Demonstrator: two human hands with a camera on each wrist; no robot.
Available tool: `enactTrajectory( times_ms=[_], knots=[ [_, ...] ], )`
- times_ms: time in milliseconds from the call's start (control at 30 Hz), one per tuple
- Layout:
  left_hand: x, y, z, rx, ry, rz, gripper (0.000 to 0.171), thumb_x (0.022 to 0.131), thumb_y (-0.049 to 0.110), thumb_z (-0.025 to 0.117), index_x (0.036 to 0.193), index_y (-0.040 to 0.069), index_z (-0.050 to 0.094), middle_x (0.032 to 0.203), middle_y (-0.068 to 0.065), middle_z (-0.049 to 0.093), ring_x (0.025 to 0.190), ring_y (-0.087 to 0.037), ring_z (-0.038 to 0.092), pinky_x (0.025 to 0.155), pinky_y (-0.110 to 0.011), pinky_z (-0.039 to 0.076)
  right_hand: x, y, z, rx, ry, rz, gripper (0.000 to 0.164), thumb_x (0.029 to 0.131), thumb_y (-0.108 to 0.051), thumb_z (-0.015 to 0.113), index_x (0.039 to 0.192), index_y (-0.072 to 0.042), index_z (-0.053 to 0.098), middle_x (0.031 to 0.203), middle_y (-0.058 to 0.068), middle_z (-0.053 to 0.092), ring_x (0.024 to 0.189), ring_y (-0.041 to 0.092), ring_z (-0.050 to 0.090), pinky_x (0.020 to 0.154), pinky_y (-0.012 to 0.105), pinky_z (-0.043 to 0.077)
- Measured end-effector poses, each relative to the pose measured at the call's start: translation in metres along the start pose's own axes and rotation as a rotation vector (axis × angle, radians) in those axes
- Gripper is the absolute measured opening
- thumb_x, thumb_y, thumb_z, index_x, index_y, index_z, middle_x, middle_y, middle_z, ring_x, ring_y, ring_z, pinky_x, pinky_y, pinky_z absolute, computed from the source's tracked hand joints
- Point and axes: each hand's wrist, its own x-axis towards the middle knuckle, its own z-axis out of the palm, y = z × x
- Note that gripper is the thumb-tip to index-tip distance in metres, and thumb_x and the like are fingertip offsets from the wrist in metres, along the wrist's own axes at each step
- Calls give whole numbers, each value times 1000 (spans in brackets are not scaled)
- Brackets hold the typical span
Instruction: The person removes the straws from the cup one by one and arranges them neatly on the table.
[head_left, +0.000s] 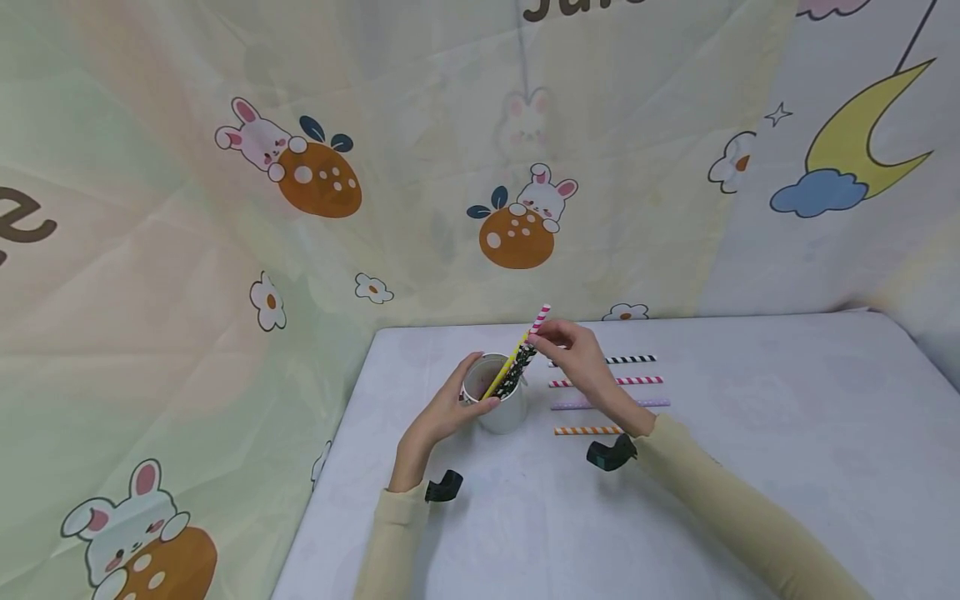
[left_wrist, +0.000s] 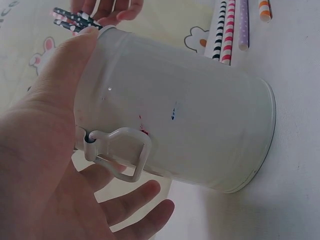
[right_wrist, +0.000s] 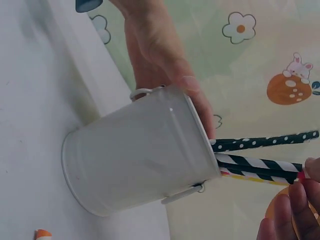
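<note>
A white metal bucket with small side handles stands on the table. My left hand grips its rim, thumb on the near side and fingers around the other. Several paper straws lean out of the bucket, among them black ones with white dots, black-and-white striped ones and a yellow one. With thumb and fingertips, my right hand pinches a pink-and-white striped straw at the bucket's mouth. Its lower end is hidden among the other straws.
To the right of the bucket, loose straws lie in rows: black-striped, pink-striped, purple dotted and orange-striped. Behind the white table hangs a cloth backdrop printed with rabbits and flowers.
</note>
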Motion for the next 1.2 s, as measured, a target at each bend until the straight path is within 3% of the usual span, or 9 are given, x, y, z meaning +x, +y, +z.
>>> enactTrajectory(
  times_ms=[633,900,1200],
  knots=[
    [1,-3,0,-22,-13,10,90,86,44,78,158,27,27,151,0,45,140,-23,42,115,-56,33,1,-12,-14,56,31,-60,33,94,-40,70,114,-14,69,109,5,69,100,22,61,83,27,53],
    [1,-3,1,-17,-11,-7,87,85,46,78,156,36,27,150,0,46,139,-22,43,114,-55,35,0,-19,-23,36,37,-42,38,94,-45,69,117,-15,68,112,4,67,102,22,60,89,38,53],
    [1,-2,1,-13,-11,-2,86,86,45,77,155,38,27,152,2,44,140,-22,42,114,-54,34,2,-25,-32,40,64,-67,39,94,-43,69,119,-13,68,113,5,66,101,21,59,85,26,52]
  ],
)
